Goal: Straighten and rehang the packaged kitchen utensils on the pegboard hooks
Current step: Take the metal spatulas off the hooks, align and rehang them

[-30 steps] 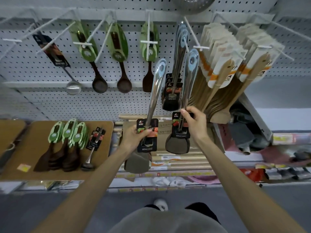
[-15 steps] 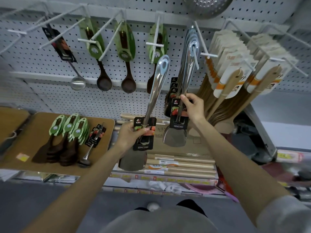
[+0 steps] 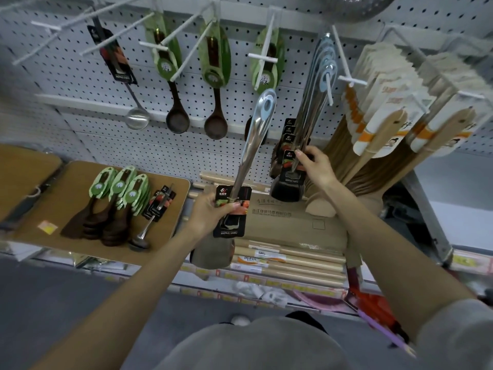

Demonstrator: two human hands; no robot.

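Observation:
My left hand grips a steel spatula by its black label card, held upright in front of the pegboard, off any hook. Its blue-ringed hang hole is free in the air. My right hand holds the lower handle and card of a second steel spatula, whose hang hole sits over the white hook. Several matching spatulas hang behind it on that same hook.
Green-carded dark wooden ladles and a steel ladle hang to the left. Wooden spatulas in white sleeves crowd the hooks to the right. A brown board holds loose utensils; rolling pins lie on the shelf below.
My right hand has lifted its spatula up and threaded its hang hole onto the hook. My left hand has kept its spatula upright, a little higher and closer to the pegboard.

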